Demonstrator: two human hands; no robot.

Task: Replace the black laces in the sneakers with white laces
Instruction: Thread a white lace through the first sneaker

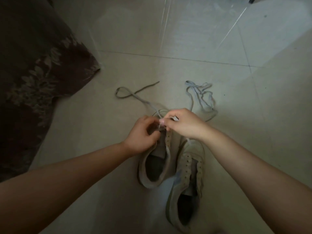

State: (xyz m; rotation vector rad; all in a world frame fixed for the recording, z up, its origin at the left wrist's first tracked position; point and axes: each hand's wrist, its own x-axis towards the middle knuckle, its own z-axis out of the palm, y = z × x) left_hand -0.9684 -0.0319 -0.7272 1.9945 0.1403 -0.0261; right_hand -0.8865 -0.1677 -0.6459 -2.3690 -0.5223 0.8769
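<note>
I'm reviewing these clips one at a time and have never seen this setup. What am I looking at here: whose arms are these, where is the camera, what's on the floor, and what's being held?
There is no machine: a person wears one wide-angle camera on the head, looking forward and down, so both bare arms reach in from the bottom. The left hand and right hand meet over the toe end of the left sneaker, both pinching a pale lace at its eyelets. That lace trails away across the tiled floor into a loop. A second sneaker lies beside it, with no lace in its visible eyelets. Another pale lace lies loosely bundled beyond the right hand. A dark leaf-patterned cloth fills the left side. The light is dim, so I cannot confirm lace colours.
</note>
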